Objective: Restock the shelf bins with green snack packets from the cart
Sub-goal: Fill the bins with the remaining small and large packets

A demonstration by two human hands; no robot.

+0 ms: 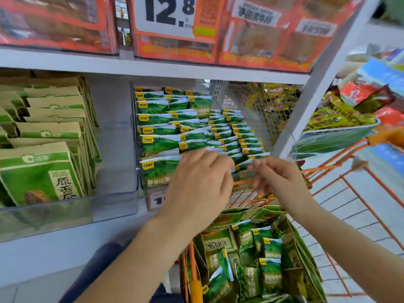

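On the far left, kraft seed bags marked 洽洽 原香瓜. Next, clear shelf bin packed with green snack packets, yellow logo at each corner, print too small to read. Above, price sign showing 12.8. Left hand flat, fingers extended, pressing the front row; right hand curled, seemingly pinching a packet edge, though blurred. More packets in the cart below. Probably light, crinkly, slippery; best pinched by the sealed top edge.

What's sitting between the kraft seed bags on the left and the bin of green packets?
In the head view, only a bare clear-walled bin section separates the kraft seed bags from the green packets; no product stands in it.
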